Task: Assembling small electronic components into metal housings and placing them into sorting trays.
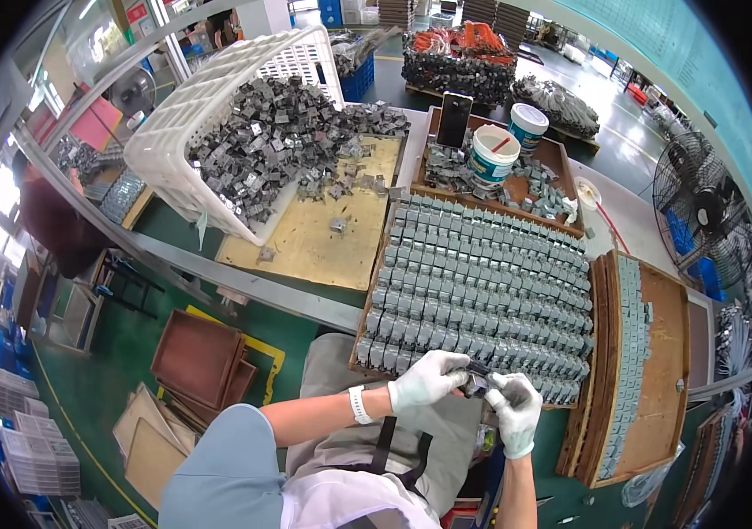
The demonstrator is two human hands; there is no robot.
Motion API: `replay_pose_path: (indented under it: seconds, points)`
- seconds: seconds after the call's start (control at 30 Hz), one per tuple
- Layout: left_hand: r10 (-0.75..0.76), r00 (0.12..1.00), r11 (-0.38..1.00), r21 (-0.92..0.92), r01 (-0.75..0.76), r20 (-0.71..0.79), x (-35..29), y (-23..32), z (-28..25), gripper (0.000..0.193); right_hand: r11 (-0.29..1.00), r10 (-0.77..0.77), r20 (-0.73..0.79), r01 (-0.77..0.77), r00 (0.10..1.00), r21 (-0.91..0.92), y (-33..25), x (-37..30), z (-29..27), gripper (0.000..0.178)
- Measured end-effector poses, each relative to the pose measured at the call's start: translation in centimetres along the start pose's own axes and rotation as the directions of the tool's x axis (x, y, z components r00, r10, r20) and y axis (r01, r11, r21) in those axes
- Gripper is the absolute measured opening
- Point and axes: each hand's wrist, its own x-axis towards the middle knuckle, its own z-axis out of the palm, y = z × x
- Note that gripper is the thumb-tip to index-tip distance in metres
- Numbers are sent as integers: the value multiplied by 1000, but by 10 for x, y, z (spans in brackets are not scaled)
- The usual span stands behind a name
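Both my hands wear white gloves and meet over the near edge of a wooden tray. My left hand (429, 381) pinches a small dark metal part (476, 381) from the left. From the right, my right hand (518, 414) closes its fingers on the same part; its exact shape is partly hidden by the gloves. Just beyond my hands, the tray is filled with rows of small grey metal pieces (482, 282) standing close together. A white basket (164, 167) tilted on its side at the far left spills a heap of loose metal parts (261, 141) onto a yellowish board (305, 242).
Behind the tray, a wooden box (561, 163) holds loose parts, a phone (454, 120) and white tubs (492, 157). Stacked wooden trays (662, 353) stand at the right, near a black fan (702, 207). Brown trays (198, 357) lie on the floor at left. A person (58, 216) is at far left.
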Motion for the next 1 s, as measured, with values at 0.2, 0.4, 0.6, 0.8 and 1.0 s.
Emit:
replay_pose_path:
  seconds: [0.2,0.4,0.6,0.8,1.0]
  points:
    - [-44,992,981,-193,21,-117,1,2,1,33,975,47,-56,-33,997,221,-1,0,4,26]
    - [22,971,993,-108,-49,-238,-5,-14,20,36,990,38,-89,-25,995,139,-3,-6,9,21]
    - [98,985,977,202,-68,-144,-1,-22,5,25,996,-60,-10,61,998,57,20,-17,-4,16]
    - [106,961,992,-33,-119,-254,-9,14,0,23,984,103,-49,-94,993,152,-2,1,19,18]
    - [14,988,998,-63,-24,-151,-7,9,11,21,994,110,14,-110,994,-7,3,-9,-1,18]
